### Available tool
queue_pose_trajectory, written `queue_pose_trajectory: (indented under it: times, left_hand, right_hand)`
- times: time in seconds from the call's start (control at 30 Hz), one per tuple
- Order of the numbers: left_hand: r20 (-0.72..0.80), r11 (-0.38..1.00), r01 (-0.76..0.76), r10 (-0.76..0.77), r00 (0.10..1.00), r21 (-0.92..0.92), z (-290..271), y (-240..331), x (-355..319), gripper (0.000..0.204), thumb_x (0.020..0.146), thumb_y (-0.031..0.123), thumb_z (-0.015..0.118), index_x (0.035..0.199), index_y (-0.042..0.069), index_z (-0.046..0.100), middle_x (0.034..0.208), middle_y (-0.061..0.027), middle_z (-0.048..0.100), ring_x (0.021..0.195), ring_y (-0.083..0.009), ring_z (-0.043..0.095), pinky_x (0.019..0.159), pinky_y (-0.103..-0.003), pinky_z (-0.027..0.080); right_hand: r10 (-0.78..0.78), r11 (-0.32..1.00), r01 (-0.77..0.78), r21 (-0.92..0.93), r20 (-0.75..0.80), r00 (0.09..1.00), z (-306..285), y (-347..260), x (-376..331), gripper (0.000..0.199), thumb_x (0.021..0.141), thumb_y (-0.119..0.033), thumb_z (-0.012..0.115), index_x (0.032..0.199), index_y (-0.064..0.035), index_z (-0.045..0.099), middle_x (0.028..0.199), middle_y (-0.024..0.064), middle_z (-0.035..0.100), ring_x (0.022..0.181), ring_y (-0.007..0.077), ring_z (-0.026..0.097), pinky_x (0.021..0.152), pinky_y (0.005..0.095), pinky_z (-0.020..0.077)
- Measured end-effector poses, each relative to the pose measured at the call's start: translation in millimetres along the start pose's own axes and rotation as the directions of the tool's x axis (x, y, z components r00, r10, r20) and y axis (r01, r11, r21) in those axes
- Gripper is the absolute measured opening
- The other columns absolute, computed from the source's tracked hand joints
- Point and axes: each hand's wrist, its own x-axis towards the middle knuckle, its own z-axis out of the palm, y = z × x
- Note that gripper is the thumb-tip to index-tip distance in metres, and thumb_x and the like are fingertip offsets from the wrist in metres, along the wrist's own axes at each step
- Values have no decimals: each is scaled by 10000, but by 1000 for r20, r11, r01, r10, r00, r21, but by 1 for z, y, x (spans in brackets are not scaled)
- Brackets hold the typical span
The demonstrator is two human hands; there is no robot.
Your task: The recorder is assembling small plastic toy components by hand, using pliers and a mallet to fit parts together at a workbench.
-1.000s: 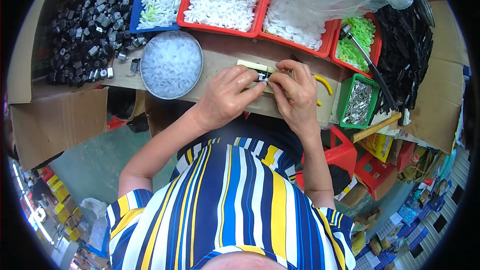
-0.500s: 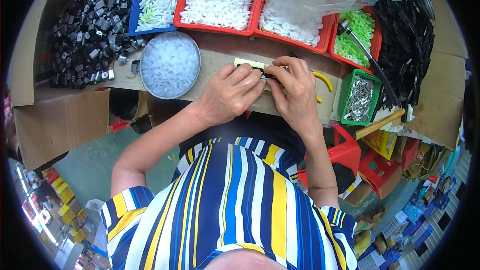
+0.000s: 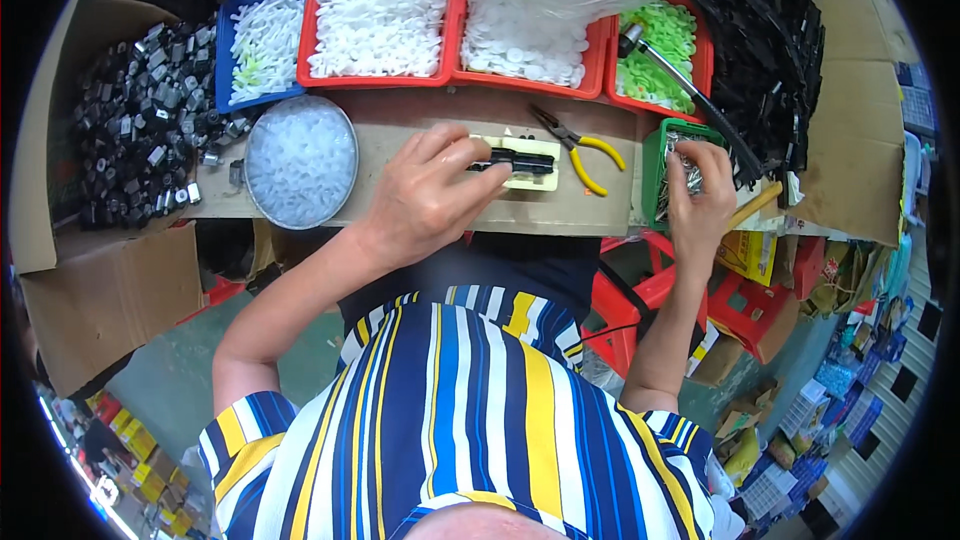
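Head view: the left hand (image 3: 425, 195) lies on the workbench (image 3: 400, 125), fingers curled over the left end of a pale yellow block (image 3: 535, 152) that carries a black part (image 3: 515, 158). Thumb and forefinger pinch the black part where it sticks out of the block; the hand is half closed, steadying it. Block and part sit near the middle of the bench, closer to its far edge, just left of the yellow-handled pliers (image 3: 580, 150), which lie untouched.

The right hand (image 3: 700, 200) is off at the bench's right end, fingertips dipped into the green bin (image 3: 655, 155) of small metal pieces (image 3: 683, 168). Its fingers are bent together as if pinching; whether they already have a piece I cannot tell.

Along the far edge stand red trays (image 3: 455, 65) of white parts, a blue tray (image 3: 228, 50) with white pieces, and a red tray of green parts (image 3: 665, 40) with a hammer (image 3: 690, 90) lying across it. A round tin (image 3: 300, 162) of clear bits sits at the near left edge, beside a heap of black blocks (image 3: 140, 125).

The step in hand looks like fetching a metal piece while the other hand keeps the black part seated in the block. The next move would call for carrying one piece cleanly back to the block, with the left hand not letting the part shift.
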Motion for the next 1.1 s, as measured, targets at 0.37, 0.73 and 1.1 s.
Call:
queue_pose_trajectory:
  times: [0.37,0.73,1.1]
  left_hand:
    - [98,973,-171,157,983,153,65,-13,147,66,740,73,684,776,18,689,884,-103,603,964,-278,551,809,-393,472]
    - [127,927,-298,275,953,228,95,-18,171,119,682,120,610,639,12,587,779,-153,621,864,-333,590,760,-436,487]
    - [202,987,-159,154,967,7,106,-35,172,45,705,18,640,746,7,628,721,-194,635,832,-365,631,725,-456,508]
  right_hand:
    - [-3,994,6,-109,32,999,1,26,5,60,800,12,673,852,12,642,853,146,584,835,336,595,725,431,468]
    - [15,998,-13,56,-41,999,-5,31,3,71,810,30,671,870,20,635,854,143,614,798,320,622,706,399,481]
    - [-14,994,22,108,-73,997,-3,19,6,85,796,55,675,865,29,632,835,133,615,783,284,626,709,373,490]
